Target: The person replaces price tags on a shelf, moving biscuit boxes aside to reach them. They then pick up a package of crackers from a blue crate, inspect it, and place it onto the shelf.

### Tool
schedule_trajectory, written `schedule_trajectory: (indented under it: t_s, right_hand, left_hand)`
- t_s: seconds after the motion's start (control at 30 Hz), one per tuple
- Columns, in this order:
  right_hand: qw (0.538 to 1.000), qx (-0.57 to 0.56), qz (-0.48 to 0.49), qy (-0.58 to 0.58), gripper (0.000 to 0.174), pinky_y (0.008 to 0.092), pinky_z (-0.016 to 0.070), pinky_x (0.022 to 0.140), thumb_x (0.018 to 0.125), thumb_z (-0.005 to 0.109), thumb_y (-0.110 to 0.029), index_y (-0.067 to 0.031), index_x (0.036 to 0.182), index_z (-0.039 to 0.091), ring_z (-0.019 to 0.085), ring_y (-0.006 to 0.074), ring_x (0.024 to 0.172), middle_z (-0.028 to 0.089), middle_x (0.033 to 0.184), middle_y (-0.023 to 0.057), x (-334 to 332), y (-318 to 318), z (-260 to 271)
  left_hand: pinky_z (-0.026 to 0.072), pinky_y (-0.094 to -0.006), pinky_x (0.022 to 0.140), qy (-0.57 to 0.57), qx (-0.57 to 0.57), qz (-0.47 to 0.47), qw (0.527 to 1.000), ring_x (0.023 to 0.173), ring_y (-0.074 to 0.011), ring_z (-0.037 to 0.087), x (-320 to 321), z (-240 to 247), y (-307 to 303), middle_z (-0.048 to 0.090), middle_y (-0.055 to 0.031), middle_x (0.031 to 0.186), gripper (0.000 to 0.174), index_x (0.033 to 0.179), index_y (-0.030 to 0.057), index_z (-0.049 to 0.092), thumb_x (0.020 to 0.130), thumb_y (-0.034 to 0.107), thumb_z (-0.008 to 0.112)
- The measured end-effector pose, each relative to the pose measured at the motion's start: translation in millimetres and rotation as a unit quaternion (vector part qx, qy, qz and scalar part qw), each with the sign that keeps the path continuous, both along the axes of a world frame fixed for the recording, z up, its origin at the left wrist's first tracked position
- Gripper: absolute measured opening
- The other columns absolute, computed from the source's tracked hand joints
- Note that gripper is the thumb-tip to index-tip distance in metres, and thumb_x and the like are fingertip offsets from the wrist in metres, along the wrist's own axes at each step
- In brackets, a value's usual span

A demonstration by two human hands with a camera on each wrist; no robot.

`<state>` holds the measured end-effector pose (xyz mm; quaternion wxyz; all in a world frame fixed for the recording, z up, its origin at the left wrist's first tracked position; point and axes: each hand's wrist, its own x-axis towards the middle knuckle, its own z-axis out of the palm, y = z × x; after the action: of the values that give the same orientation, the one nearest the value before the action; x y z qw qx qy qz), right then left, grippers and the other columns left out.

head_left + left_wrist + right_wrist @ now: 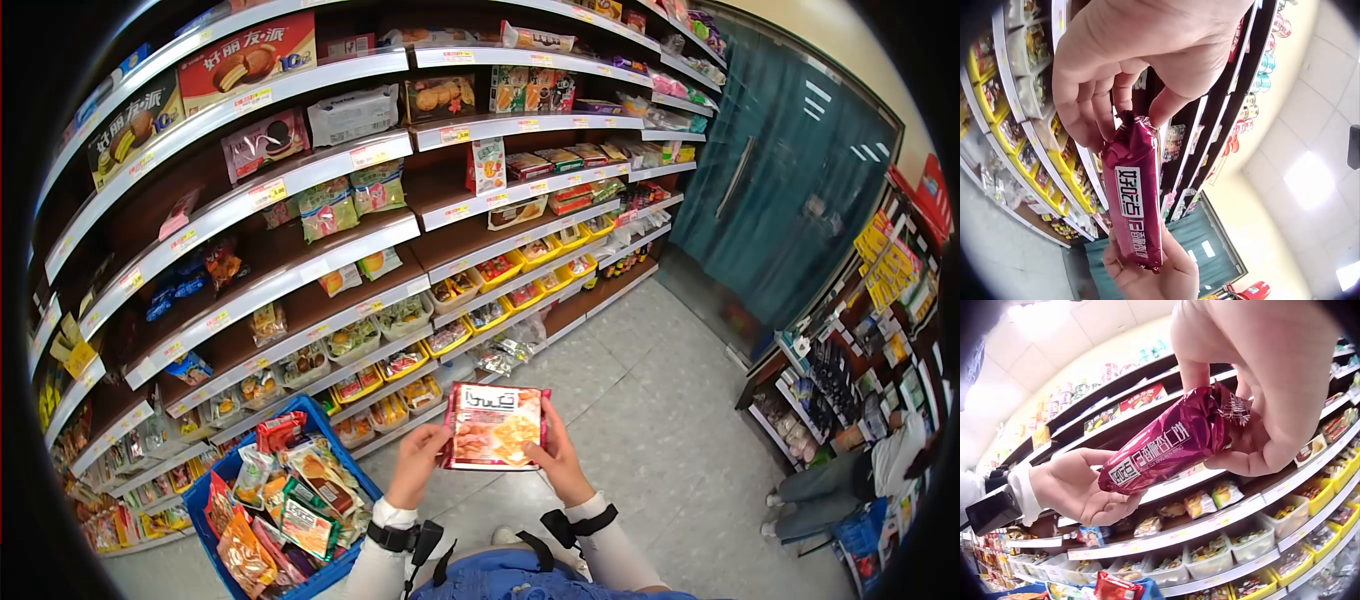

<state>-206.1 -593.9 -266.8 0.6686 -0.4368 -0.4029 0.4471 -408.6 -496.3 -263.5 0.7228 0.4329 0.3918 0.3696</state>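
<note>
My left hand (415, 462) and right hand (558, 462) each grip the red snack packet (495, 427) — label check, I judge; basket (300, 402) at 8 o'clock — placing needs a one-handed hold.

Bare left hand (418, 460) and right hand (558, 462), white sleeves (612, 548), black wrist straps (392, 537).

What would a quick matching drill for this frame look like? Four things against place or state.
Things:
1. snack packet
2. blue basket
3. teal door
4. crouching person

Place or state:
A. lower right edge of the head view
B. lower left, heaped full
C. upper right, at the aisle's end
D. held between left hand and right hand

Pairs: 1-D, 2-B, 3-C, 4-A
</note>
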Motion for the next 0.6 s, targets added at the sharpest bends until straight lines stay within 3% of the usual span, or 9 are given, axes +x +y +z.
schedule_trajectory:
  t_s: [0.17, 0.33, 0.43, 0.5, 0.6]
  right_hand:
    - [0.998, -0.054, -0.026, -0.011, 0.071, 0.0305, 0.041, 0.097, 0.087, 0.057, -0.005, -0.0073, 0.147, 0.019, 0.05, 0.0164, 0.116, 0.043, 0.137, 0.0104, 51.5, -15.1, 8.2]
    - [0.998, -0.042, -0.037, 0.016, 0.071, 0.0304, 0.041, 0.097, 0.086, 0.058, -0.004, -0.0071, 0.146, 0.021, 0.05, 0.0165, 0.116, 0.044, 0.136, 0.0102, 68.9, -9.7, 6.8]
    - [0.998, -0.048, -0.035, 0.024, 0.071, 0.0303, 0.0411, 0.097, 0.086, 0.059, -0.004, -0.0069, 0.146, 0.022, 0.05, 0.0166, 0.116, 0.044, 0.136, 0.0102, 77.7, 3.4, 4.5]
    - [0.998, -0.049, -0.034, 0.013, 0.071, 0.0304, 0.0413, 0.097, 0.086, 0.059, -0.004, -0.0069, 0.146, 0.022, 0.05, 0.0166, 0.116, 0.044, 0.136, 0.0102, 85.5, 14.6, 5.4]
    - [0.998, -0.052, -0.036, -0.003, 0.071, 0.0304, 0.0416, 0.097, 0.086, 0.059, -0.004, -0.0069, 0.146, 0.022, 0.05, 0.0166, 0.116, 0.045, 0.136, 0.0102, 100.9, 33.1, 7.4]
  left_hand:
    - [0.0404, -0.0183, 0.056, -0.034, -0.059, -0.078, 0.995, 0.064, -0.0021, 0.053, 57.4, 0.8, -1.7, 0.06, 0.0061, 0.076, 0.018, 0.088, 0.0109, 0.063, 0.092, 0.028, 0.059]
    - [0.0359, -0.0192, 0.054, -0.059, -0.031, -0.104, 0.992, 0.06, -0.001, 0.046, 76.8, 5.4, 8.9, 0.053, 0.008, 0.068, 0.018, 0.08, 0.0124, 0.058, 0.093, 0.025, 0.057]
    - [0.0319, -0.0192, 0.053, -0.028, 0.037, -0.059, 0.997, 0.059, -0.0006, 0.039, 89.2, 2.4, 19.7, 0.047, 0.0086, 0.066, 0.02, 0.075, 0.0101, 0.054, 0.093, 0.02, 0.057]
    - [0.0302, -0.0184, 0.053, 0.031, 0.168, -0.031, 0.985, 0.061, -0.0005, 0.037, 97.9, -7.7, 32.2, 0.045, 0.008, 0.066, 0.021, 0.074, 0.0073, 0.052, 0.092, 0.016, 0.058]
    - [0.0299, -0.0183, 0.054, 0.042, 0.185, -0.029, 0.982, 0.061, -0.0011, 0.036, 113.9, -8.0, 51.8, 0.043, 0.0076, 0.066, 0.022, 0.074, 0.0057, 0.051, 0.092, 0.016, 0.058]
